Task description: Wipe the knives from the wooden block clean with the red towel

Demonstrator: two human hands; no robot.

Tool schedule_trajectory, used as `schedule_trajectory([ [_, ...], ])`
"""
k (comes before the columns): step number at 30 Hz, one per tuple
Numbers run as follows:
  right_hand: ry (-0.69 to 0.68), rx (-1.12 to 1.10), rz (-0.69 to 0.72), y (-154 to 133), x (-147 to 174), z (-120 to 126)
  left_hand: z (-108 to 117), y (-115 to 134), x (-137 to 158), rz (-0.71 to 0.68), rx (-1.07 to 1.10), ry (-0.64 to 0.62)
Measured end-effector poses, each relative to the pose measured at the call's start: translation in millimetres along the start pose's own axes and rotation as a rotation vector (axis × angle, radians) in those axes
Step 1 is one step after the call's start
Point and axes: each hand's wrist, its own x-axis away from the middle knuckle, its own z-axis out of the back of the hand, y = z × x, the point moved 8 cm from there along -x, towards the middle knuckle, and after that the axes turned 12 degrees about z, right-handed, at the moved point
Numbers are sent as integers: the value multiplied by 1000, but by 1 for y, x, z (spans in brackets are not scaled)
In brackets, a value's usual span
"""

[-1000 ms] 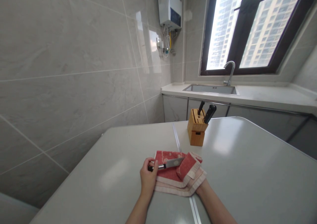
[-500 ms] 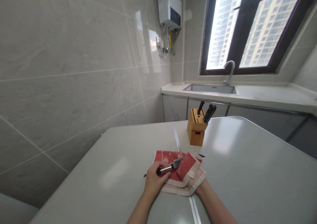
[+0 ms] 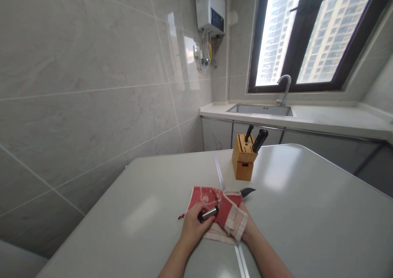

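My left hand [image 3: 195,222] is closed round the handle of a knife [image 3: 210,213], which is black at the end with a silvery middle. A red and pale pink towel [image 3: 225,216] is folded over the blade, and the dark tip sticks out past the cloth to the upper right. Gripping the towel around the blade from the right is my right hand [image 3: 249,224]; its fingers are mostly hidden by the cloth. Part of the towel lies spread on the table under the knife.
A wooden knife block [image 3: 245,159] with black-handled knives stands behind the towel on the pale table [image 3: 153,192]. Beyond the table are a counter with a sink [image 3: 260,111] and a faucet [image 3: 286,90]. A tiled wall [image 3: 101,118] borders the left.
The towel fold in my right hand has come nearer the handle, covering more of the blade there. More of the dark tip shows on the far side.
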Motion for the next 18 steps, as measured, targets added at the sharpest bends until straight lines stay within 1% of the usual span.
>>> schedule_trajectory([
  [3,88,25,8,5,5,14,-1,2,1,-7,-6,-11],
  [6,82,101,35,8,7,22,-3,3,1,-19,-1,-22],
  [9,78,114,54,8,8,24,-2,3,1,-23,19,-17],
  [18,121,-16,22,9,8,20,0,4,1,-35,14,-2],
])
